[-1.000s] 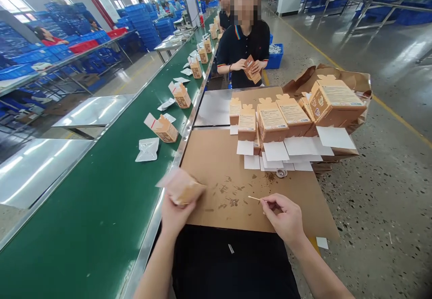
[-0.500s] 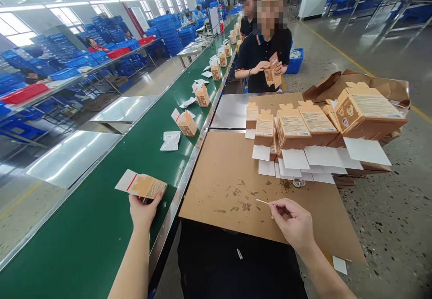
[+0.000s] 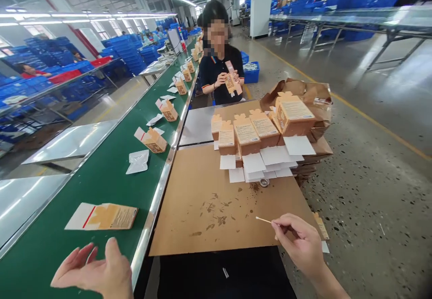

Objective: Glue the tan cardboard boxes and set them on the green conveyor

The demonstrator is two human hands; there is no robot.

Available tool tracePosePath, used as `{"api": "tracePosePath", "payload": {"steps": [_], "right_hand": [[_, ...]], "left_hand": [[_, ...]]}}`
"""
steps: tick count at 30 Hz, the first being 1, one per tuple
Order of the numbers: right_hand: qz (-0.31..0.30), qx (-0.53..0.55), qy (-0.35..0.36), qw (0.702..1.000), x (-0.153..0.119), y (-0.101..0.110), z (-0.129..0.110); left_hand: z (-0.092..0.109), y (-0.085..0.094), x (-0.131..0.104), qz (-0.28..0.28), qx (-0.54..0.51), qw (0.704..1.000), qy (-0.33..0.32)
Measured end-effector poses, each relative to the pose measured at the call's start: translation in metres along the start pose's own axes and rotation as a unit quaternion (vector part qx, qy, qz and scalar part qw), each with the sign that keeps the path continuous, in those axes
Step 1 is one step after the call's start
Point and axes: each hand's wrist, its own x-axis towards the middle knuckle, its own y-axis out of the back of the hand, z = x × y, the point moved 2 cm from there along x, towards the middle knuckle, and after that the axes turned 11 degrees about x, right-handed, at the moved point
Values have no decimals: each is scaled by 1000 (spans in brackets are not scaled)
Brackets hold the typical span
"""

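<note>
On belt (image 3: 108, 168), red-striped tan carton (image 3: 106, 217)

This is a factory hall. A green conveyor belt (image 3: 104, 177) carrying cartons (image 3: 121, 218) runs from eight o'clock toward twelve. Blue crates (image 3: 121, 58) stand stacked at ten.

Head-worn view, facing forward and down, close above the cardboard (image 3: 195, 182)
</note>
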Motion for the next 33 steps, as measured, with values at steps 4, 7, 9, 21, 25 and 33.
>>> {"api": "tracePosePath", "payload": {"steps": [4, 7, 9, 21, 25, 33], "right_hand": [[24, -6, -23, 999, -7, 10, -2], [37, -12, -15, 999, -9, 12, -5], [48, -13, -2, 999, -12, 12, -8], [85, -46, 1, 995, -19, 23, -20], [78, -55, 12, 995, -13, 28, -24], [80, -119, 59, 988, 32, 31, 4]], "left_hand": [[142, -66, -23, -95, -185, 966, -155], [276, -135, -58, -295, -271, 859, -318], [356, -180, -93, -391, -266, 789, -392], [477, -282, -214, -598, -82, 719, -344], [459, -245, -170, -558, -263, 719, -320], [240, -106, -79, -546, -434, 715, 45]]}}
